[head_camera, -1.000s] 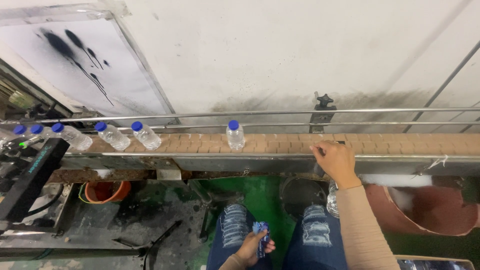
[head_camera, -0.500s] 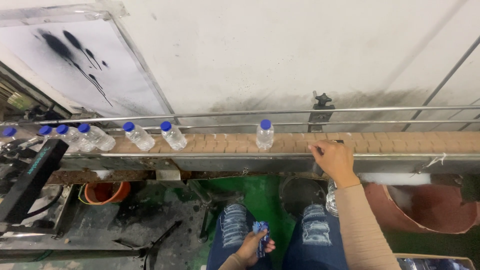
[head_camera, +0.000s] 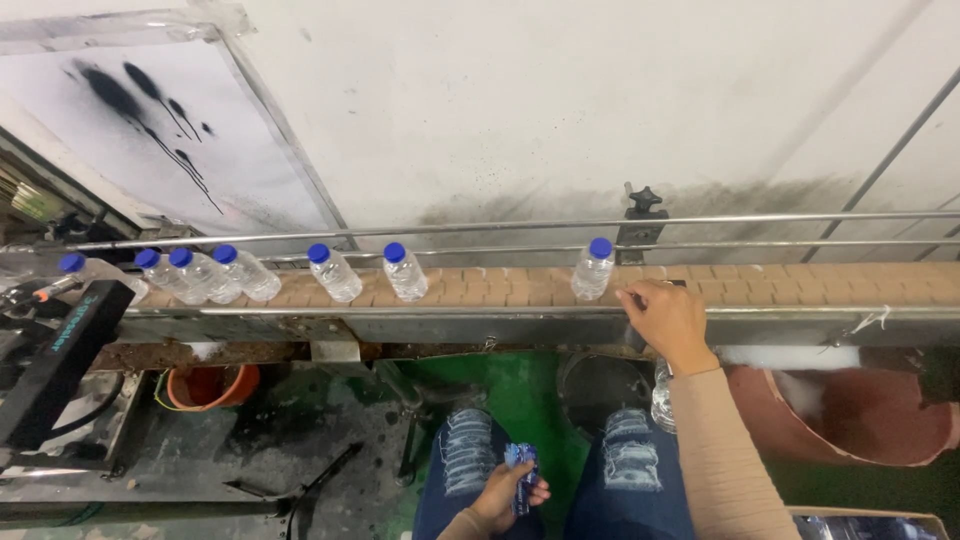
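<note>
My right hand rests on the near rail of a tan conveyor belt, fingers curled, holding nothing. A clear plastic bottle with a blue cap stands on the belt just left of that hand. Farther left, several more blue-capped bottles stand in a row on the belt. My left hand lies in my lap over torn blue jeans, closed around a small blue wad of labels.
Steel guide rails run along the belt's far side below a stained white wall. An orange bucket sits on the dirty floor at left, a black machine stands far left, and a reddish tub lies at right.
The bottles have travelled to the right along the belt, the lead one now close to my right hand. Both hands have stayed where they were.
</note>
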